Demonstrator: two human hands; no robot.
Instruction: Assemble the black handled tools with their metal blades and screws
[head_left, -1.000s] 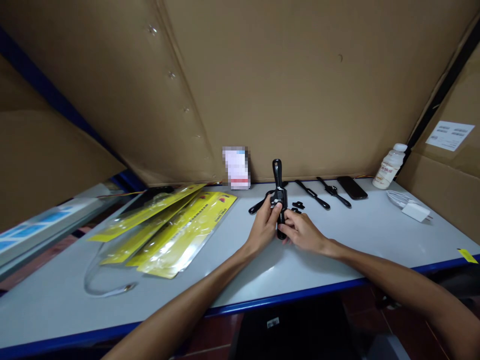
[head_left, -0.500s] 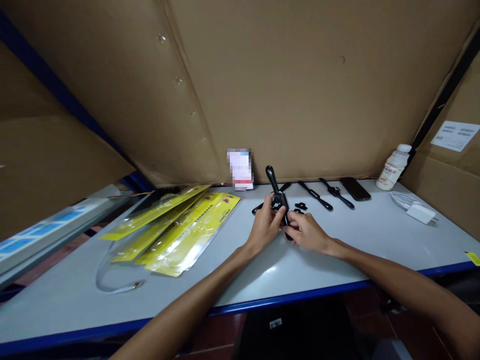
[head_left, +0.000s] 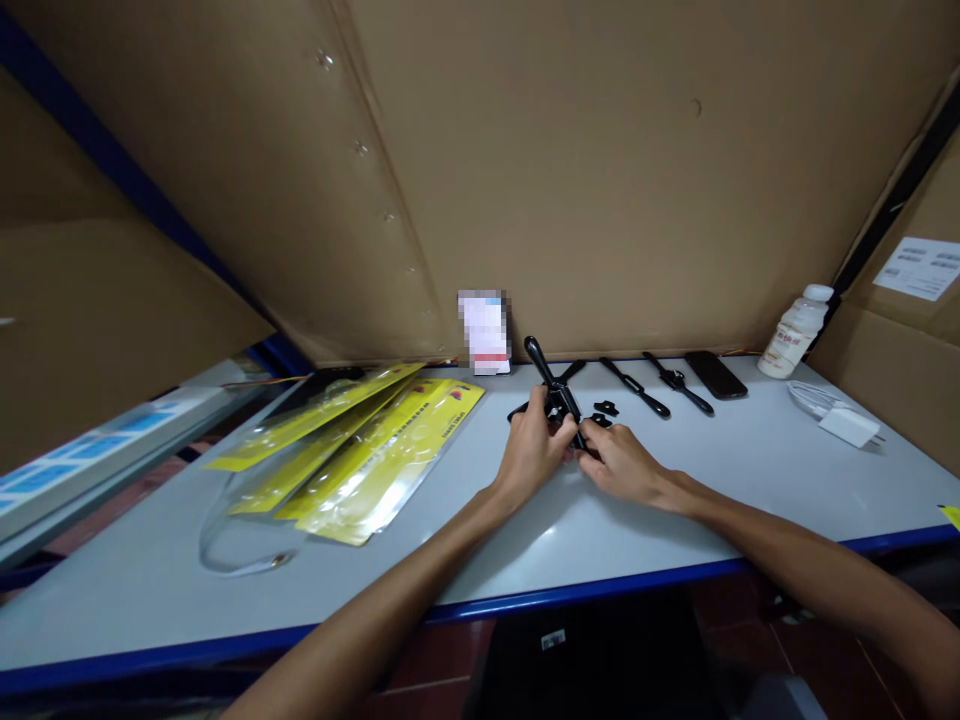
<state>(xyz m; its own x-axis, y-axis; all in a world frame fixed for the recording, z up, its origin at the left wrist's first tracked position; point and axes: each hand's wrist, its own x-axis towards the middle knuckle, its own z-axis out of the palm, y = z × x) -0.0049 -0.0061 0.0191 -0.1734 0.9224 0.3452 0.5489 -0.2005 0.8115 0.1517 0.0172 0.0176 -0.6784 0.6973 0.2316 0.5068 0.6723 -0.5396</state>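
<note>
Between my hands is a black spokeshave [head_left: 541, 362], tilted, with one handle pointing up and away. My left hand [head_left: 534, 440] is closed around its middle, thumb pressed on the body. My right hand [head_left: 621, 463] pinches at the lower end; the fingertips are partly hidden. Another black handled tool [head_left: 573, 372] lies behind the held one, mostly covered. Just beyond my right hand is a small black metal piece [head_left: 606, 408], with a similar one partly behind the fingers. Farther right lie a black spokeshave body [head_left: 636, 388] and a second spokeshave [head_left: 679, 381] with a part on its middle.
Yellow-and-clear packages [head_left: 397, 460] overlap on the left of the grey table [head_left: 480, 570], beside a white cable [head_left: 240, 572]. A blurred-out screen [head_left: 486, 335] leans on the cardboard wall. At right are a black phone [head_left: 716, 375], a bottle [head_left: 795, 335] and a white charger [head_left: 847, 425].
The spokeshave has turned slightly, its upper handle leaning more to the left. Both hands keep their hold, and the camera view has shifted a little.
</note>
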